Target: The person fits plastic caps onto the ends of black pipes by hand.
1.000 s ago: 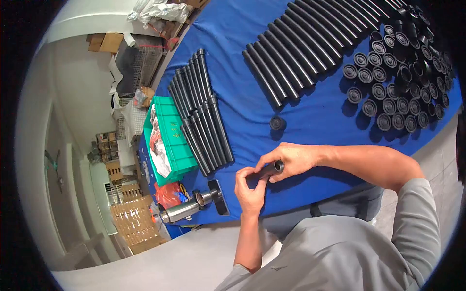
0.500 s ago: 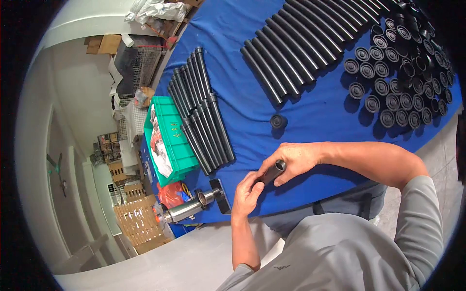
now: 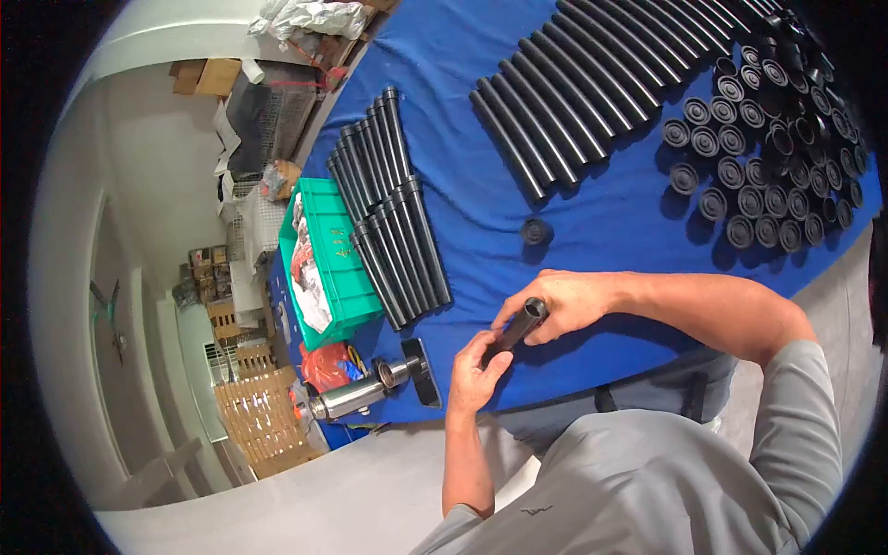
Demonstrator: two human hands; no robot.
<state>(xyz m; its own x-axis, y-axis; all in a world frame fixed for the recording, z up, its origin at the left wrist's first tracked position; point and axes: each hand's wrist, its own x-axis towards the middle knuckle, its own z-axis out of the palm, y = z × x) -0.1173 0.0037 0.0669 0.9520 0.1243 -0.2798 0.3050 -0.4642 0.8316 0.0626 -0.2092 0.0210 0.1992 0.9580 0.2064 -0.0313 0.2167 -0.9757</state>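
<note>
A short visible length of black tube (image 3: 523, 324) stands tilted between my hands, its open end facing up toward me. My left hand (image 3: 475, 375) is closed round its lower part, thumb lying along the near side. From the other side, my right hand (image 3: 569, 303) grips the tube just below the open rim, fingers curled behind it. The tube's far end is hidden by the hands. Just beyond my right hand, a single round black cap (image 3: 534, 232) sits on the blue cloth (image 3: 481, 250).
Plain black tubes (image 3: 564, 102) lie in a row at the back. Many ringed black caps (image 3: 740, 199) are spread at right. Collared tubes (image 3: 402, 245) lie at left beside a green crate (image 3: 342, 259). A phone (image 3: 421, 373) and a steel flask (image 3: 347, 398) are by my left hand.
The tube has tipped slightly more upright and shows more of its length above my left hand. My right hand's fingers have shifted a little round it. The view has moved slightly.
</note>
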